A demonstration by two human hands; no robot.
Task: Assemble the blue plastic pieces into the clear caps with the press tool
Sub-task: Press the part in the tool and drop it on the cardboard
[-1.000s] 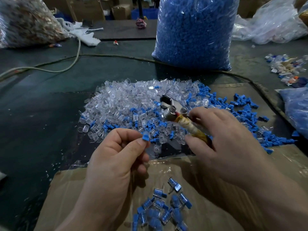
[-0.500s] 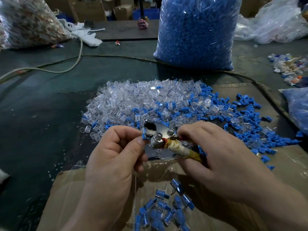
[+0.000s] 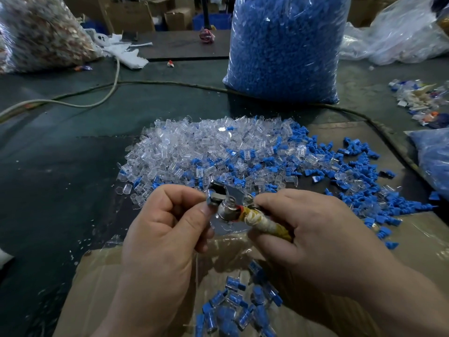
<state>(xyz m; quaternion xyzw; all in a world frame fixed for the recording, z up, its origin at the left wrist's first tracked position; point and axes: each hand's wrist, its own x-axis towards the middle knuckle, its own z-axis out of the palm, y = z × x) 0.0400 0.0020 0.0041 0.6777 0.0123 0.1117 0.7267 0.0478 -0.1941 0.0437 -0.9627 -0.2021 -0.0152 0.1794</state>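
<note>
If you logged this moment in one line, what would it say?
left hand pinches press tool head | right hand grips its wrapped handle | assembled pieces lie on cardboard below

Both forearms are reaching forward over the near edge of the tabletop, and the hands are meeting near its middle. The left hand [image 3: 165, 229] is showing its back to the camera, its fingers curling inward, with thumb and forefinger pinching the left end of the press tool [image 3: 230, 205] at its metal head. The right hand [image 3: 315, 242] is gripping the tool's wrapped handle, fingers wrapping round it from above and the thumb lying underneath. The two wrists are angling toward each other, knuckles up.
</note>
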